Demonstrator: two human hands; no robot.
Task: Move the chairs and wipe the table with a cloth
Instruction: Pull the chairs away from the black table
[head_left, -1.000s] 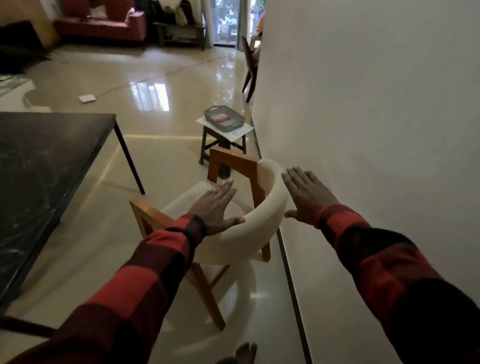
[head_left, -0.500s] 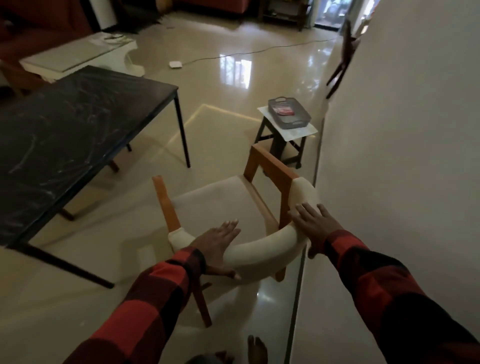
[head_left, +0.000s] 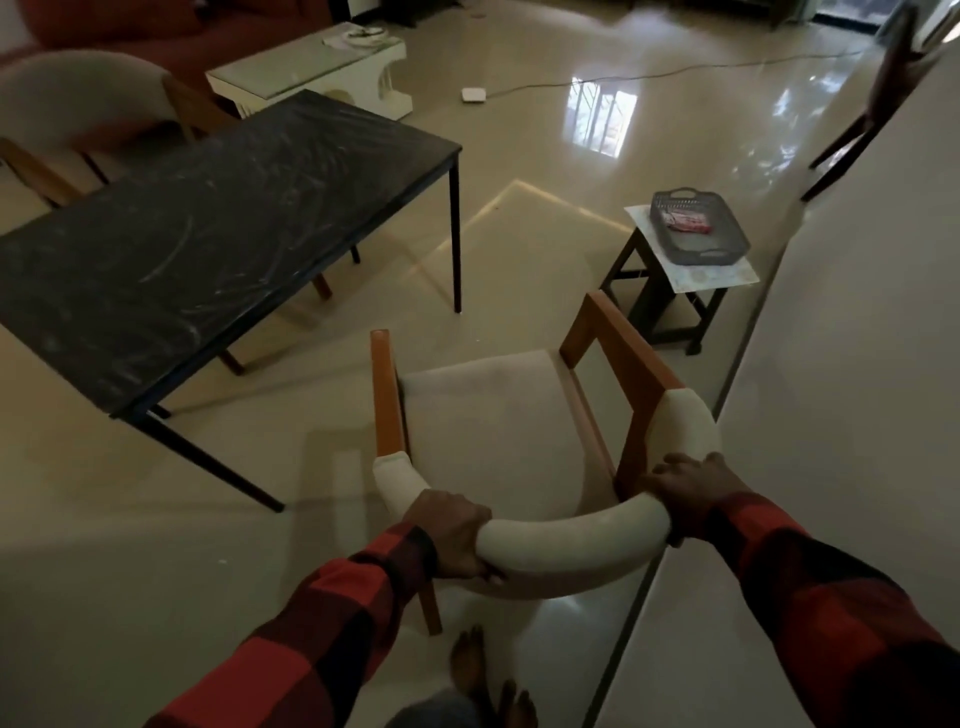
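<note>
A wooden chair (head_left: 498, 431) with a cream seat and a curved cream backrest stands on the floor right in front of me, beside the wall. My left hand (head_left: 452, 535) grips the left part of the backrest. My right hand (head_left: 691, 488) grips its right part. The black marble-topped table (head_left: 197, 234) stands to the left, apart from this chair. A second cream chair (head_left: 78, 98) sits at the table's far left side. No cloth is in view.
A small dark stool (head_left: 670, 291) carrying a grey basket (head_left: 696, 228) stands just beyond the chair by the white wall (head_left: 852, 364). A white coffee table (head_left: 311, 67), a floor cable with an adapter (head_left: 474, 94) and another dark chair (head_left: 878, 98) lie farther back. My bare feet (head_left: 483, 680) are below.
Both hands went from hovering flat over the backrest to closing around it. My view has swung left and down, bringing more of the table in.
</note>
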